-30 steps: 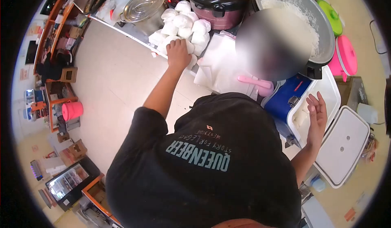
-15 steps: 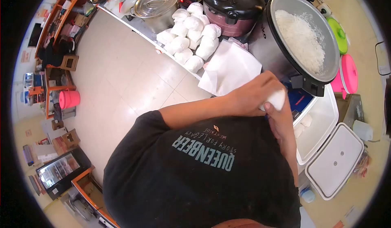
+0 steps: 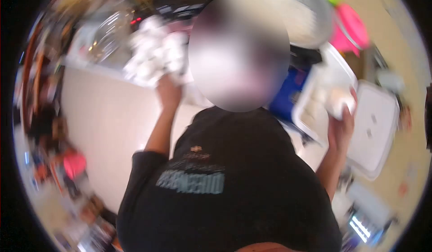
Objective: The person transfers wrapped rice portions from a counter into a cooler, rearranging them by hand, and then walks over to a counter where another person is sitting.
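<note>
The frame is smeared by motion, so the white bundles in the pile (image 3: 155,56) on the tabletop (image 3: 90,67) cannot be counted. The left hand (image 3: 168,90) reaches the pile's near edge; its grip is unclear. The right hand (image 3: 342,123) clasps one white bundle (image 3: 339,103) over the open white cooler box (image 3: 321,94).

White wrapped bundle (image 3: 338,104) held over open white cooler box (image 3: 330,74)
</note>
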Action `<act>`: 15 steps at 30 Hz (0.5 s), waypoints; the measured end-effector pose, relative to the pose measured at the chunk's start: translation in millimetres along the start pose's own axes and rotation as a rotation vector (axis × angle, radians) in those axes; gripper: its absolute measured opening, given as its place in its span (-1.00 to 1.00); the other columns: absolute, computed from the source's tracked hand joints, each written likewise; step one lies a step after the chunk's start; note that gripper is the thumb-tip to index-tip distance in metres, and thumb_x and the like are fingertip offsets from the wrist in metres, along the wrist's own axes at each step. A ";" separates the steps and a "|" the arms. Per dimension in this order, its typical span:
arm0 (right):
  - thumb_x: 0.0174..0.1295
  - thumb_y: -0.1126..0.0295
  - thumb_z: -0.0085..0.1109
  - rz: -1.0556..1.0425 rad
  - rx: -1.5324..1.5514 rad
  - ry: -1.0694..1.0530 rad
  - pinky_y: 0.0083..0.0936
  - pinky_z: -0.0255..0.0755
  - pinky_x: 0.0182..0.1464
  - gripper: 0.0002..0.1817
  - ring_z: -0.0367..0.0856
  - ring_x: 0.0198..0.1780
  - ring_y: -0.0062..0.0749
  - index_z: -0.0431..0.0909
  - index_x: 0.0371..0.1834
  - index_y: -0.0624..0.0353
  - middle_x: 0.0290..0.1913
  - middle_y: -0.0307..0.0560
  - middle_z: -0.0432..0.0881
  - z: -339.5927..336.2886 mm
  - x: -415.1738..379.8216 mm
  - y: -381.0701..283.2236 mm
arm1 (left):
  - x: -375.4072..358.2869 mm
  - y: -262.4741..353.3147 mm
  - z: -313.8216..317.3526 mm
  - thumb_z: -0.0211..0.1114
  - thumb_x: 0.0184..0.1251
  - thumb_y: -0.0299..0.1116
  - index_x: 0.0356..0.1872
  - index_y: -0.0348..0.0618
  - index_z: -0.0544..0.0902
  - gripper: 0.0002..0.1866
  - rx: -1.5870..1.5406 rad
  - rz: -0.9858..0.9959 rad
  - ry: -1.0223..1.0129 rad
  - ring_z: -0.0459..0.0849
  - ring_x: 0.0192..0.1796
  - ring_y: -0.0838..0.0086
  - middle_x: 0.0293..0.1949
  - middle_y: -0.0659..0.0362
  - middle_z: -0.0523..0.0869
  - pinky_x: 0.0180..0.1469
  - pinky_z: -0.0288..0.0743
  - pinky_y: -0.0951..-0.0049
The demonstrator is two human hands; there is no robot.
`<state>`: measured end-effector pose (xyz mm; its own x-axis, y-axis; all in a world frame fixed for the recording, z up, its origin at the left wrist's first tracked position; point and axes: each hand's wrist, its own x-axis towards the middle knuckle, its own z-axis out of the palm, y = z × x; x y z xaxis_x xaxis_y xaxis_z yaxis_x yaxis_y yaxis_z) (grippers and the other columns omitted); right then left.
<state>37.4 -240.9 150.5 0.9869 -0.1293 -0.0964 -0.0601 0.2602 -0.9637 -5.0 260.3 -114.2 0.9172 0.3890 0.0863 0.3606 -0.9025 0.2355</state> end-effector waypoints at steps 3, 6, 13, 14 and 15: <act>0.40 0.35 0.22 0.057 -0.228 0.217 -0.21 0.49 0.29 -0.44 0.50 0.29 -0.25 0.32 0.45 0.02 0.32 0.00 0.45 -45.6 29.4 -26.1 | 0.1 5.2 -13.3 0.46 0.11 -0.20 0.26 -0.32 0.45 -0.30 -0.033 0.083 0.023 0.45 0.26 -0.13 0.16 -0.19 0.55 0.34 0.34 -0.03; 0.30 0.28 0.38 0.118 -0.484 0.347 -0.23 0.55 0.19 -0.39 0.57 0.22 -0.25 0.37 0.37 0.10 0.23 -0.07 0.54 -91.0 79.8 -17.2 | 5.7 12.7 -30.2 0.41 0.03 -0.43 0.23 -0.39 0.41 -0.33 -0.166 0.149 0.001 0.47 0.14 -0.23 0.04 -0.24 0.47 0.24 0.39 -0.07; 0.09 0.32 0.44 0.001 -1.536 0.356 -0.06 0.57 0.11 -0.30 0.64 0.07 0.26 0.29 0.25 0.31 0.10 0.40 0.60 -68.7 161.0 68.3 | 4.0 -0.4 -20.7 0.49 -0.04 -0.41 0.31 -0.34 0.38 -0.21 -0.154 0.129 -0.013 0.48 0.14 -0.22 0.08 -0.24 0.44 0.23 0.44 -0.04; 0.10 0.34 0.43 0.011 -1.551 0.375 -0.04 0.56 0.12 -0.30 0.63 0.08 0.28 0.26 0.25 0.33 0.08 0.42 0.60 -59.1 152.2 73.0 | 3.2 -2.6 -20.1 0.49 -0.03 -0.40 0.32 -0.33 0.37 -0.20 -0.169 0.124 0.004 0.48 0.15 -0.22 0.09 -0.24 0.43 0.23 0.44 -0.04; 0.11 0.35 0.42 0.018 -1.570 0.389 -0.01 0.55 0.14 -0.29 0.63 0.08 0.30 0.23 0.25 0.34 0.07 0.43 0.61 -56.2 148.2 77.2 | -3.3 7.3 -28.2 0.48 0.00 -0.39 0.32 -0.31 0.38 -0.22 -0.207 0.040 0.028 0.45 0.19 -0.19 0.11 -0.25 0.41 0.25 0.42 -0.04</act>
<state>170.6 -293.7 47.8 0.9033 -0.4229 0.0719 -0.3976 -0.8883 -0.2297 -10.2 257.7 -85.5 0.9239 0.3615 0.1257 0.2791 -0.8611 0.4251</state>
